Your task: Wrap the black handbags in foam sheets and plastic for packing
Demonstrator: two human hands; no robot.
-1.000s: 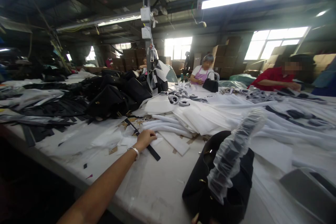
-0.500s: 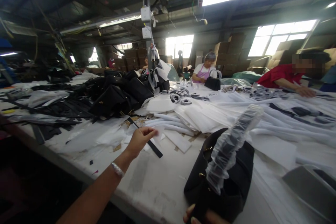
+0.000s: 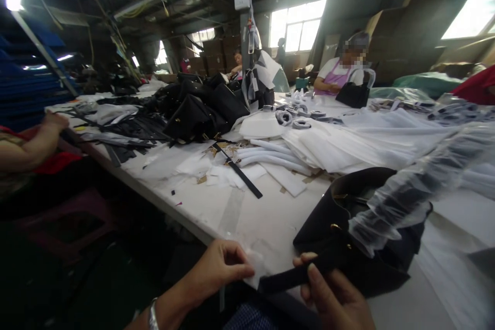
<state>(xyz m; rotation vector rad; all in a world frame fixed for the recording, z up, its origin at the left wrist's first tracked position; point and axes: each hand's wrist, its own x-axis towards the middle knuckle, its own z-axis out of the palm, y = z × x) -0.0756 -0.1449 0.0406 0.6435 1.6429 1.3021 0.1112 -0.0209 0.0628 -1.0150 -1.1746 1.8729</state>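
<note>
My left hand (image 3: 218,269) is closed in a pinch on a small piece of thin white paper (image 3: 256,264) at the table's near edge. Beside it, my right hand (image 3: 335,299) grips the black strap (image 3: 294,277) that runs from the black handbag (image 3: 359,232). The bag stands on the white table (image 3: 266,216), and its handle is wrapped in clear plastic film (image 3: 417,185). The two hands are close together, almost touching at the strap's end.
A loose black strap (image 3: 237,170) and white paper scraps lie mid-table. A pile of black bags (image 3: 197,111) sits beyond, with stacks of white sheets (image 3: 340,147) to the right. Another person's arm (image 3: 33,142) rests at the left edge. Other workers sit at the far side.
My left hand left the loose black strap mid-table and came back to the near edge, now pinching white paper. My right hand rose into view holding the bag's strap. The view swung left.
</note>
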